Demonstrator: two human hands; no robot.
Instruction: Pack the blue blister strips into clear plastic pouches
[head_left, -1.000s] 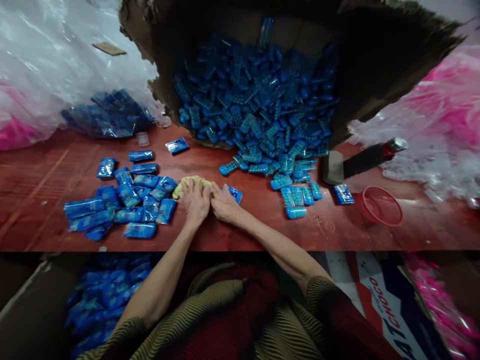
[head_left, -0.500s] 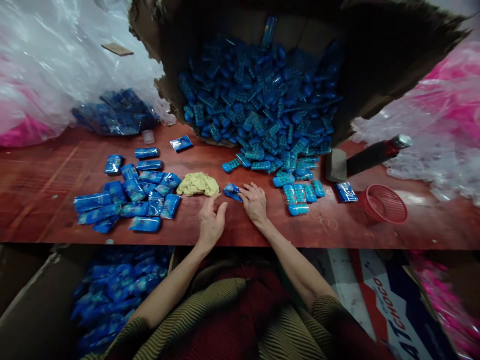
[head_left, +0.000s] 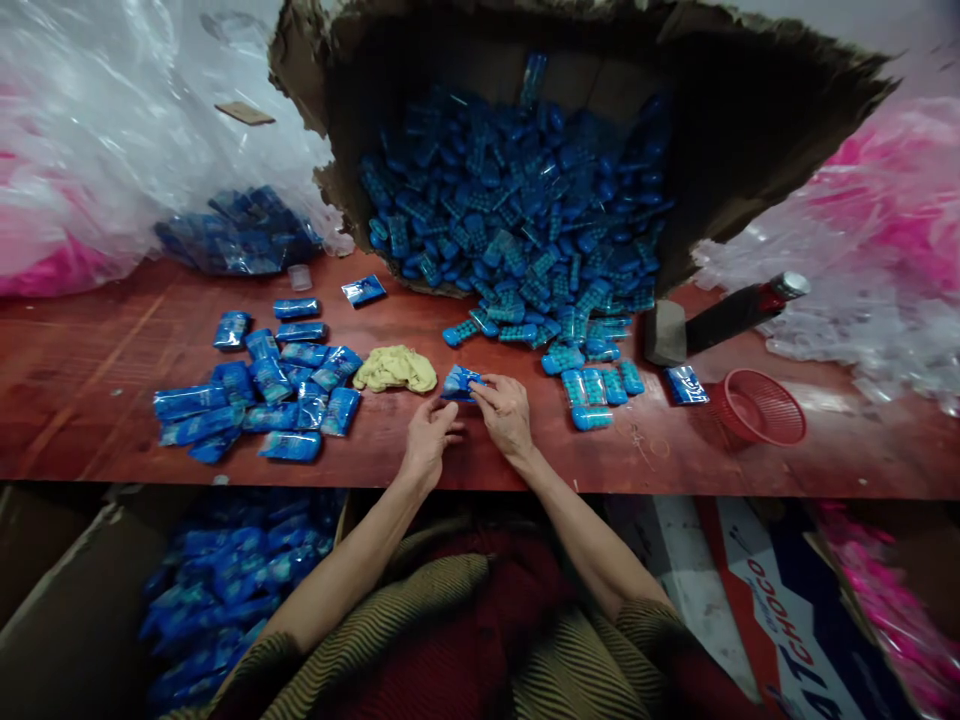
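A small blue printed packet (head_left: 457, 382) lies at the middle of the table, its right end pinched between the thumb and fingers of my right hand (head_left: 505, 415). My left hand (head_left: 433, 437) is close below the packet's left end, fingers bent and apart; whether its fingertips touch the packet I cannot tell. Beyond my left hand sits a crumpled pale yellow lump (head_left: 394, 369), perhaps cloth or dough. Several similar blue packets (head_left: 271, 380) are heaped to the left. On the right, several blue clear-fronted packs with bead-like rows (head_left: 594, 387) lie in a small group.
A torn cardboard box (head_left: 720, 170) spills blue packs (head_left: 517, 220) onto the table. To the right are a dark bottle-like object (head_left: 739, 315), a flat blue packet (head_left: 685, 385) and a red plastic basket (head_left: 765, 410). Clear plastic bags flank the box. Blue packets (head_left: 232, 580) fill a container below.
My left hand has moved slightly right and its fingers have curled in from being stretched out. The packet shows more of its printed face, with my right hand still on it.
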